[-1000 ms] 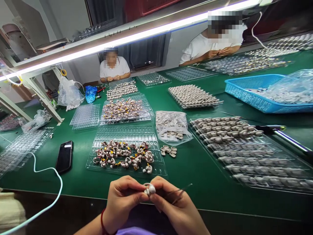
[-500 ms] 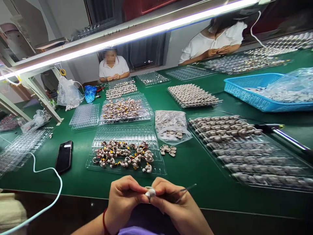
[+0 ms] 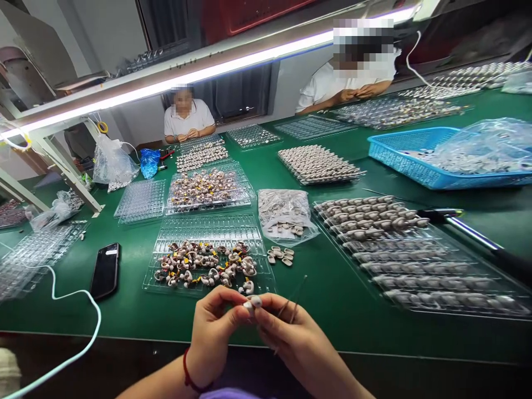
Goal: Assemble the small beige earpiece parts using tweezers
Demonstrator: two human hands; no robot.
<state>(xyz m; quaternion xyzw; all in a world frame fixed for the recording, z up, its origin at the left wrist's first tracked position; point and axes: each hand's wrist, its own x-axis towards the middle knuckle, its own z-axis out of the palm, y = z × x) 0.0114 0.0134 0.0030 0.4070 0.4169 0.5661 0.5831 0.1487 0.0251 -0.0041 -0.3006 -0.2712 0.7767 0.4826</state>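
Sitting pinched between left grip (image 3: 214, 320) and right grip (image 3: 287, 326): a pale piece (image 3: 255, 302).

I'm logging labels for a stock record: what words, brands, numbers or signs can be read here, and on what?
No readable text anywhere in view.
Phone: pale patch near its top, too small to make out.
White pieces in the blue basket: dark marks, too small to read.
Held pale piece: no lettering visible.
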